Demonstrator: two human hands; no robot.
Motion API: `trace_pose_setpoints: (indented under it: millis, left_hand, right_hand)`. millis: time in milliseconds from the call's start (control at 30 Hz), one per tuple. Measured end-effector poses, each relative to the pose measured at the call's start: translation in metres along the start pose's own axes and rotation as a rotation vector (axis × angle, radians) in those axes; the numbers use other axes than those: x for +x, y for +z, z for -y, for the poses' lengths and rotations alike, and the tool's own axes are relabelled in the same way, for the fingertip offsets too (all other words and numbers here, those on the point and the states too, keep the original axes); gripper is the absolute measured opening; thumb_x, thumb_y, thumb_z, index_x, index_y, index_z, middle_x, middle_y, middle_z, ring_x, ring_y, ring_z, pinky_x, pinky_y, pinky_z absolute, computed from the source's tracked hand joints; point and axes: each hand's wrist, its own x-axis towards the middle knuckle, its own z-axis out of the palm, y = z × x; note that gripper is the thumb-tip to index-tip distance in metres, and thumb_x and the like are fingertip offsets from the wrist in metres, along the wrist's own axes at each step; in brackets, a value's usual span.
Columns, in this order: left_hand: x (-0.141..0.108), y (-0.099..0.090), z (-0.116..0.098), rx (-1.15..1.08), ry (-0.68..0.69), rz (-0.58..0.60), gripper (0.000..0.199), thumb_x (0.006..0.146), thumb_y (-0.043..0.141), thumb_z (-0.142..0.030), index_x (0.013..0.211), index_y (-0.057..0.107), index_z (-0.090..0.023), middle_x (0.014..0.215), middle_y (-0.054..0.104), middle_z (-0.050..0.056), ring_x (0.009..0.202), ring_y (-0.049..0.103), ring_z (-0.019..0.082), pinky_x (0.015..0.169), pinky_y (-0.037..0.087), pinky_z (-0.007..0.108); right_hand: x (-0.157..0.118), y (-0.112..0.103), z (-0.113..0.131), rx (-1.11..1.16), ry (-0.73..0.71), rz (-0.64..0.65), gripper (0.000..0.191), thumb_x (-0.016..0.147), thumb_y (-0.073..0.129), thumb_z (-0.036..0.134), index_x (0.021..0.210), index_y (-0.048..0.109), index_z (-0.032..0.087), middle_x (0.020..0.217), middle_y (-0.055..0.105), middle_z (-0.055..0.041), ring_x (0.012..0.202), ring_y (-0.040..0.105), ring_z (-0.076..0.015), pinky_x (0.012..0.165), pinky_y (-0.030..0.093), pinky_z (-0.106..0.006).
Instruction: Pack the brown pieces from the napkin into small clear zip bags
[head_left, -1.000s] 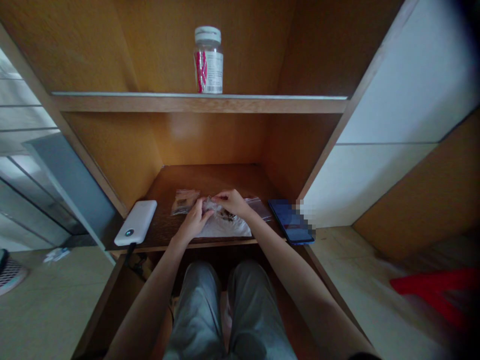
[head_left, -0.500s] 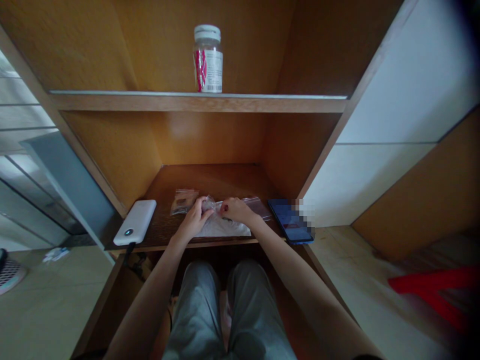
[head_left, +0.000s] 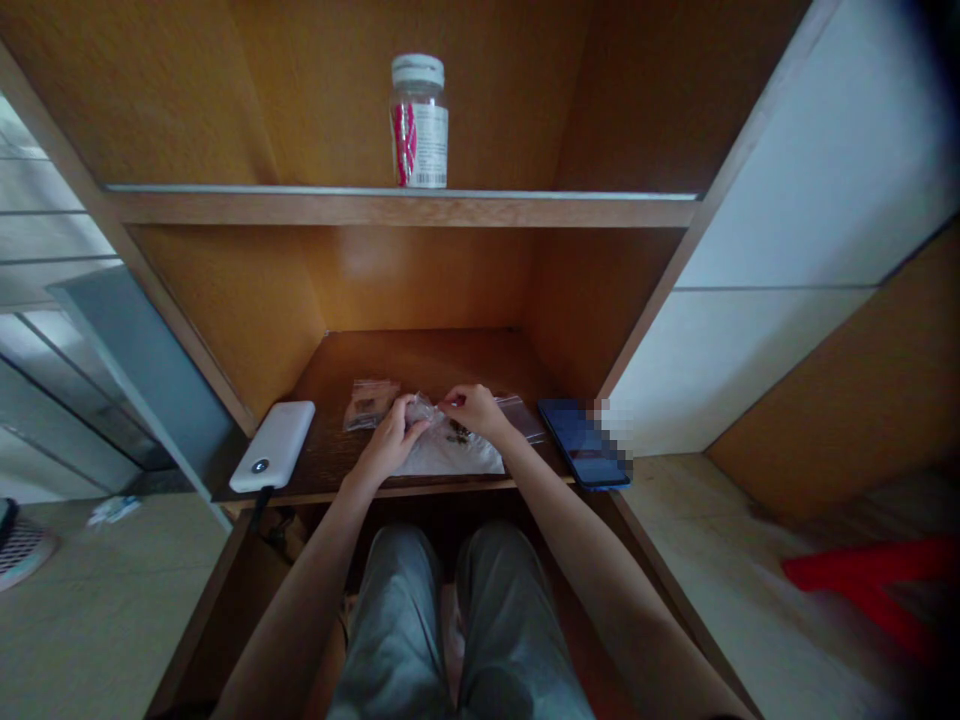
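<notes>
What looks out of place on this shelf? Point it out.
Loose dark bits lie on the white sheet between the left hand and right hand, apparently outside the crumpled clear plastic bag, so they look spilled.

The dark bits by the clear bag are too small to tell, and the left hand and right hand cover part of that bag. The red thing is cut off by the right edge and blurred (perhaps a stool). A pixel block hides part of the phone.
</notes>
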Motion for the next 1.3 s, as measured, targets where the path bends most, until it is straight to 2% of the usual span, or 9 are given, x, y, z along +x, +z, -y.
trace_pose_setpoints:
  millis: [100, 167, 367, 500, 633, 800, 967, 1133, 1300]
  left_hand:
    - [0.001, -0.001, -0.001, -0.005, 0.005, 0.005, 0.039, 0.083, 0.043, -0.036, 0.116, 0.033, -0.017, 0.121, 0.048, 0.015, 0.114, 0.046, 0.022, 0.095, 0.035, 0.039]
    - [0.001, -0.001, -0.001, -0.010, 0.007, 0.012, 0.040, 0.083, 0.043, -0.037, 0.115, 0.033, -0.016, 0.120, 0.048, 0.016, 0.114, 0.046, 0.022, 0.095, 0.035, 0.038]
    - [0.001, -0.003, -0.001, -0.021, 0.013, 0.017, 0.041, 0.083, 0.043, -0.038, 0.116, 0.033, -0.016, 0.120, 0.048, 0.016, 0.113, 0.046, 0.022, 0.095, 0.036, 0.038]
    - [0.001, -0.003, -0.003, -0.032, -0.002, -0.003, 0.042, 0.083, 0.043, -0.039, 0.116, 0.035, -0.015, 0.121, 0.048, 0.017, 0.114, 0.046, 0.024, 0.094, 0.036, 0.039]
    - [0.002, -0.003, -0.003, -0.062, -0.007, -0.081, 0.046, 0.078, 0.051, -0.039, 0.116, 0.037, -0.016, 0.120, 0.049, 0.016, 0.114, 0.046, 0.024, 0.094, 0.035, 0.040]
    - [0.007, -0.009, -0.009, -0.229, -0.030, -0.141, 0.060, 0.065, 0.066, -0.039, 0.114, 0.040, -0.017, 0.110, 0.054, 0.012, 0.100, 0.054, 0.022, 0.085, 0.042, 0.036]
    - [0.022, -0.016, -0.019, -0.474, -0.213, -0.121, 0.038, 0.072, 0.058, -0.039, 0.101, 0.051, -0.017, 0.073, 0.060, 0.001, 0.067, 0.059, 0.014, 0.062, 0.046, 0.026]
    - [0.031, -0.011, -0.018, -0.670, -0.383, -0.036, 0.032, 0.072, 0.055, -0.045, 0.083, 0.056, -0.015, 0.063, 0.063, 0.003, 0.050, 0.058, 0.014, 0.045, 0.040, 0.023]
    - [0.027, -0.001, -0.017, -0.767, -0.368, -0.063, 0.032, 0.073, 0.056, -0.045, 0.086, 0.054, -0.016, 0.059, 0.064, 0.003, 0.048, 0.060, 0.015, 0.041, 0.039, 0.020]
  right_hand:
    - [0.010, 0.000, -0.004, 0.247, -0.024, -0.059, 0.022, 0.070, 0.059, 0.034, 0.072, 0.067, 0.013, 0.068, 0.066, -0.0052, 0.061, 0.058, -0.0126, 0.054, 0.040, -0.020]
    - [0.014, 0.001, -0.003, 0.326, -0.038, -0.040, 0.023, 0.067, 0.061, 0.035, 0.071, 0.067, 0.013, 0.066, 0.065, -0.0045, 0.059, 0.057, -0.0118, 0.052, 0.039, -0.020]
    - [0.013, 0.000, 0.010, 0.365, -0.177, 0.165, 0.026, 0.073, 0.055, 0.037, 0.072, 0.067, 0.014, 0.065, 0.063, -0.0018, 0.058, 0.052, -0.0097, 0.056, 0.037, -0.021]
    - [0.003, -0.008, 0.015, 0.431, -0.129, 0.250, 0.038, 0.078, 0.046, 0.045, 0.073, 0.065, 0.013, 0.058, 0.057, 0.0001, 0.050, 0.046, -0.0080, 0.049, 0.033, -0.020]
    - [-0.004, -0.014, 0.016, 0.467, -0.165, 0.348, 0.032, 0.074, 0.053, 0.044, 0.073, 0.063, 0.013, 0.057, 0.055, 0.0011, 0.049, 0.044, -0.0074, 0.048, 0.033, -0.020]
    - [-0.001, -0.011, 0.009, 0.512, -0.158, 0.234, 0.026, 0.072, 0.056, 0.040, 0.069, 0.061, 0.014, 0.060, 0.056, 0.0005, 0.054, 0.047, -0.0083, 0.052, 0.036, -0.020]
    - [0.005, -0.005, 0.003, 0.708, -0.072, 0.093, 0.023, 0.070, 0.059, 0.039, 0.072, 0.060, 0.016, 0.064, 0.058, -0.0001, 0.057, 0.051, -0.0096, 0.055, 0.040, -0.022]
    - [0.010, 0.004, 0.001, 0.852, -0.044, 0.038, 0.022, 0.066, 0.063, 0.038, 0.073, 0.060, 0.017, 0.061, 0.057, 0.0010, 0.053, 0.051, -0.0091, 0.053, 0.041, -0.022]
    - [0.008, 0.011, -0.006, 1.029, 0.097, -0.005, 0.031, 0.058, 0.070, 0.036, 0.081, 0.060, 0.017, 0.064, 0.059, 0.0016, 0.049, 0.050, -0.0078, 0.047, 0.041, -0.021]
